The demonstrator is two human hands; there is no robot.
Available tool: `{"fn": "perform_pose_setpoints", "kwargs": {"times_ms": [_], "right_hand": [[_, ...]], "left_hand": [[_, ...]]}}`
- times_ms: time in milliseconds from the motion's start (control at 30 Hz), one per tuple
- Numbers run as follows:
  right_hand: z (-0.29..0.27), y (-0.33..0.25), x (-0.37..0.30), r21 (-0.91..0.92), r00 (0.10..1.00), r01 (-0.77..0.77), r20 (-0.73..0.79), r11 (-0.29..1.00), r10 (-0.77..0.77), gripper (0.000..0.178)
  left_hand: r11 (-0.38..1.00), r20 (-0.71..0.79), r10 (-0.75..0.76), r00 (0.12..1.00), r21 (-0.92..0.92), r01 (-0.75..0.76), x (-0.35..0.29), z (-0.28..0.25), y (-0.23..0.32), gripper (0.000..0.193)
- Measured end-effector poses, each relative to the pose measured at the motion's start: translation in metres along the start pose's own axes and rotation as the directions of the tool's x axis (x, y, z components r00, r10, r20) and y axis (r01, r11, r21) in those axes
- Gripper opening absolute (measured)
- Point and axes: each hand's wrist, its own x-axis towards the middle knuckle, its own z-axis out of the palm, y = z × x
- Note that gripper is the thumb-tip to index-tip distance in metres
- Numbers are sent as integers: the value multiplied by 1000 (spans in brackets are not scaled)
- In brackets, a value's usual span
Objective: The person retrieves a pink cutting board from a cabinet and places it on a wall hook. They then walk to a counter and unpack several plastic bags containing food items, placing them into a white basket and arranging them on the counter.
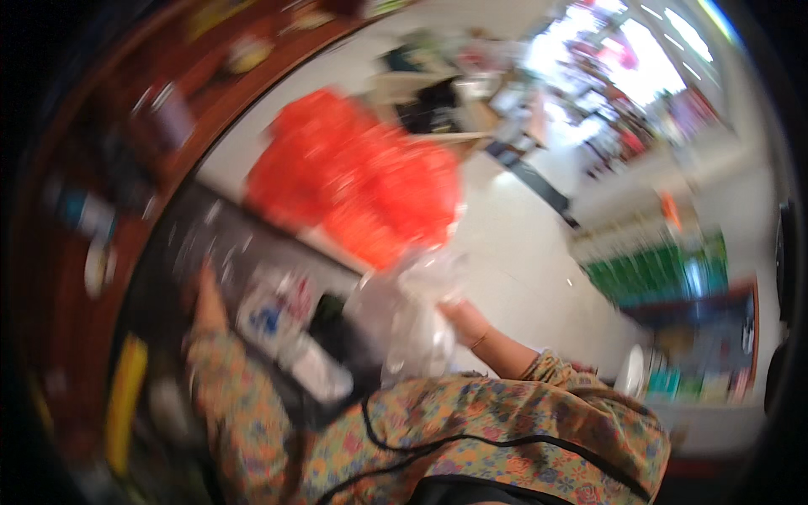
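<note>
The right hand (pixel 461 320) is closed on the upper right side of a clear plastic bag (pixel 418 341) with something white showing through, though blur hides the separate fingers. The bag is in front of the person's body, its long axis running away from the waist: the lower end points toward the patterned garment (pixel 471 421), the upper end toward a heap of red plastic bags (pixel 362 181) just beyond. The left hand (pixel 204 290) reaches forward over a dark surface (pixel 198 210), beside crumpled clear film (pixel 227 240); whether its fingers are spread or gripping, I cannot tell. Between the hands, a blurred white packet (pixel 316 368) lies slantwise, its near end pointing rightward and toward the person.
</note>
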Motion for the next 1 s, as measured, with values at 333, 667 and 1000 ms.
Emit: {"fn": "perform_pose_setpoints", "kwargs": {"times_ms": [333,667,1000], "right_hand": [[-100,-37,-21,157,990,11,-142,988,12,37],[-210,-149,-13,210,948,288,78,934,-310,34],[-416,-263,-46,-304,907,389,-40,870,-419,43]], "left_hand": [[747,-114,81,990,-650,-135,54,83,-45,44],[483,277,747,604,-850,-209,-436,28,124,41],[450,464,885,-44,-875,-176,-716,172,257,43]]}}
